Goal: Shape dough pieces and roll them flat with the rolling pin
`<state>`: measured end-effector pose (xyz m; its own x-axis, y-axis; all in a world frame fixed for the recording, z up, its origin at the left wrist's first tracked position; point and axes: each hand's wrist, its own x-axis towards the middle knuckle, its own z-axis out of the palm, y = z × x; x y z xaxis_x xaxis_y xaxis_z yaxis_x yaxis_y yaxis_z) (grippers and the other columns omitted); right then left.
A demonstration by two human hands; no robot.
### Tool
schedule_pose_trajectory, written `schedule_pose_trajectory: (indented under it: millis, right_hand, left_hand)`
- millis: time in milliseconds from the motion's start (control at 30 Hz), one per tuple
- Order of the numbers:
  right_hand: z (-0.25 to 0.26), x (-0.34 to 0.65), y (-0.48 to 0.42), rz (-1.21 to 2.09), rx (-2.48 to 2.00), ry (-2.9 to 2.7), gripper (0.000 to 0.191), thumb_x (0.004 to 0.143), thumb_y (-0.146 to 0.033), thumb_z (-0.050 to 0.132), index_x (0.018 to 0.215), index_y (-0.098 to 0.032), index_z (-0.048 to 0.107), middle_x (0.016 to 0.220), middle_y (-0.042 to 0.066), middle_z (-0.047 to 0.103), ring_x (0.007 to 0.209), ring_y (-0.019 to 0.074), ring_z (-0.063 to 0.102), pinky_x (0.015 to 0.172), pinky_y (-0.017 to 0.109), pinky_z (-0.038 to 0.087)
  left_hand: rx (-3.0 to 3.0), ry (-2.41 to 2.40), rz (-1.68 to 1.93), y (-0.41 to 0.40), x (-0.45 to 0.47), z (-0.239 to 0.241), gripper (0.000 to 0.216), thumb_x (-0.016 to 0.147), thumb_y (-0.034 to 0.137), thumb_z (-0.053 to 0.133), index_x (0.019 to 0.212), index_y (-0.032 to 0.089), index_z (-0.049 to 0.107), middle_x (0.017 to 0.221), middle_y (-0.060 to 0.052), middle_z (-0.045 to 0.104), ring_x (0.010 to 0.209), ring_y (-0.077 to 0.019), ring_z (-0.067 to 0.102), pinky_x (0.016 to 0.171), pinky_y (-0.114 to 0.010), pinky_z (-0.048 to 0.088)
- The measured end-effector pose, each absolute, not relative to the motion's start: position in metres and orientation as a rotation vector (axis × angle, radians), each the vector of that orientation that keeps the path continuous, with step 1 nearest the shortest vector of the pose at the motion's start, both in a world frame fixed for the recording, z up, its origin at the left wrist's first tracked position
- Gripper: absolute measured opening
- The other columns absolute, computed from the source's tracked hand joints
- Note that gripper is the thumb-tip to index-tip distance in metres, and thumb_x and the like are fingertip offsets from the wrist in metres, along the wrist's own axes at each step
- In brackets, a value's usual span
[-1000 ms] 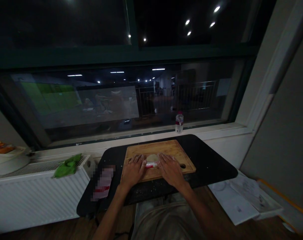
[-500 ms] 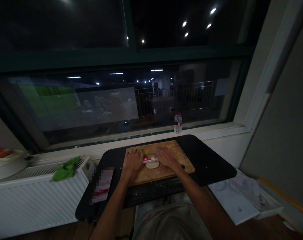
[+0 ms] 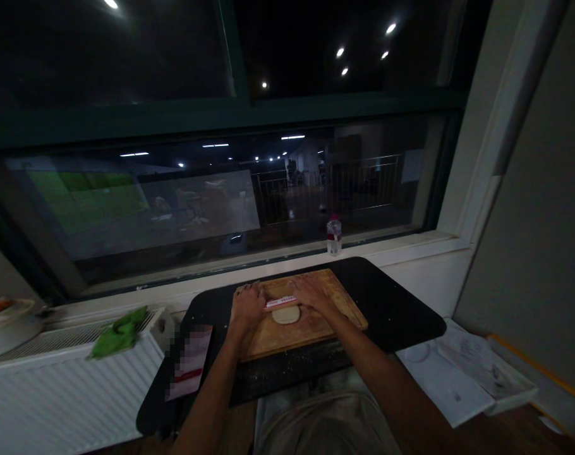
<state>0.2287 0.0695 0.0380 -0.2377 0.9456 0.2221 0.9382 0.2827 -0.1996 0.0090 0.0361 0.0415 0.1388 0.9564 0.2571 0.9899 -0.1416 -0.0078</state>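
1. At the right of the black round-cornered table [image 3: 394,309], low down, is a shallow white box [image 3: 512,395]; its contents are unclear.
2. On the table lies a rectangular brown wooden board [image 3: 273,341], carrying a flat, pale, rounded piece of dough [image 3: 286,316].
3. Just beyond the dough's middle, over the board, a white roller with red print [image 3: 280,303] has its long axis running left to right, the right end slightly farther away.
4. The left hand [image 3: 248,306] and right hand [image 3: 310,293] cover its two ends, fingers laid over them; whether they curl around it, I cannot tell.
5. Leftward, a round white bowl [image 3: 12,332] has something orange at its top.
6. Farthest, a clear plastic bottle with a pink cap [image 3: 333,239] stands upright on the white windowsill [image 3: 387,253]; its fill level is unclear.
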Motion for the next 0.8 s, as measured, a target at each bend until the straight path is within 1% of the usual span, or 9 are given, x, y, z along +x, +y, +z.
schedule_pose_trajectory:
  millis: [100, 200, 300, 433, 533, 600, 700, 800]
  right_hand:
    - [0.043, 0.226, 0.070, 0.018, -1.767, -2.239, 0.047, 0.115, -0.045, 0.045, 0.128, -0.018, 0.081, 0.131, 0.017, 0.081, 0.125, 0.0310, 0.074, 0.113, 0.040, 0.048]
    - [0.045, 0.224, 0.073, 0.002, -1.815, -2.213, 0.045, 0.112, -0.042, 0.047, 0.127, -0.015, 0.080, 0.130, 0.019, 0.081, 0.123, 0.0311, 0.074, 0.110, 0.039, 0.050]
    - [0.044, 0.224, 0.076, -0.001, -1.834, -2.203, 0.042, 0.111, -0.038, 0.048, 0.127, -0.015, 0.080, 0.129, 0.018, 0.081, 0.124, 0.0305, 0.074, 0.108, 0.038, 0.050]
    - [0.043, 0.224, 0.084, -0.008, -1.853, -2.181, 0.042, 0.110, -0.034, 0.048, 0.131, -0.013, 0.077, 0.134, 0.020, 0.079, 0.127, 0.0319, 0.072, 0.107, 0.040, 0.051]
    - [0.043, 0.223, 0.089, 0.006, -1.866, -2.187, 0.041, 0.110, -0.034, 0.048, 0.128, -0.013, 0.079, 0.131, 0.021, 0.080, 0.125, 0.0324, 0.072, 0.104, 0.040, 0.053]
    - [0.043, 0.223, 0.090, 0.013, -1.863, -2.196, 0.041, 0.110, -0.035, 0.049, 0.128, -0.014, 0.079, 0.131, 0.020, 0.080, 0.125, 0.0319, 0.072, 0.105, 0.039, 0.053]
    - [0.042, 0.224, 0.087, 0.015, -1.848, -2.204, 0.041, 0.109, -0.036, 0.053, 0.132, -0.014, 0.078, 0.134, 0.019, 0.079, 0.127, 0.0310, 0.072, 0.108, 0.038, 0.051]
    - [0.040, 0.225, 0.077, 0.024, -1.842, -2.202, 0.041, 0.109, -0.035, 0.052, 0.130, -0.013, 0.080, 0.134, 0.020, 0.080, 0.127, 0.0313, 0.072, 0.110, 0.037, 0.050]
  left_hand:
    - [-2.232, -1.958, -0.294, 0.039, 0.008, 0.042, 0.047, 0.109, 0.034, 0.043, 0.146, 0.022, 0.069, 0.141, -0.019, 0.075, 0.135, -0.0351, 0.065, 0.113, -0.048, 0.047]
    - [-2.244, -1.942, -0.298, 0.040, 0.006, 0.040, 0.047, 0.108, 0.034, 0.045, 0.147, 0.022, 0.069, 0.143, -0.018, 0.074, 0.135, -0.0343, 0.065, 0.113, -0.046, 0.047]
    - [-2.247, -1.937, -0.298, 0.040, 0.004, 0.038, 0.046, 0.109, 0.034, 0.045, 0.146, 0.022, 0.069, 0.146, -0.018, 0.072, 0.134, -0.0336, 0.065, 0.113, -0.045, 0.047]
    - [-2.228, -1.972, -0.285, 0.039, 0.005, 0.037, 0.046, 0.109, 0.035, 0.045, 0.145, 0.022, 0.069, 0.144, -0.019, 0.073, 0.134, -0.0355, 0.065, 0.112, -0.048, 0.047]
    - [-2.216, -1.987, -0.279, 0.038, 0.006, 0.037, 0.046, 0.109, 0.035, 0.043, 0.146, 0.022, 0.069, 0.143, -0.019, 0.074, 0.135, -0.0353, 0.063, 0.113, -0.049, 0.047]
    - [-2.215, -1.984, -0.269, 0.036, 0.007, 0.037, 0.047, 0.109, 0.035, 0.043, 0.147, 0.021, 0.067, 0.145, -0.020, 0.072, 0.137, -0.0357, 0.061, 0.114, -0.051, 0.045]
    - [-2.219, -1.987, -0.220, 0.034, 0.008, 0.036, 0.050, 0.108, 0.041, 0.046, 0.149, 0.020, 0.065, 0.150, -0.021, 0.069, 0.139, -0.0380, 0.058, 0.114, -0.055, 0.045]
    - [-2.219, -1.998, -0.185, 0.032, 0.010, 0.036, 0.051, 0.109, 0.045, 0.045, 0.148, 0.020, 0.067, 0.152, -0.021, 0.067, 0.139, -0.0394, 0.058, 0.114, -0.058, 0.046]
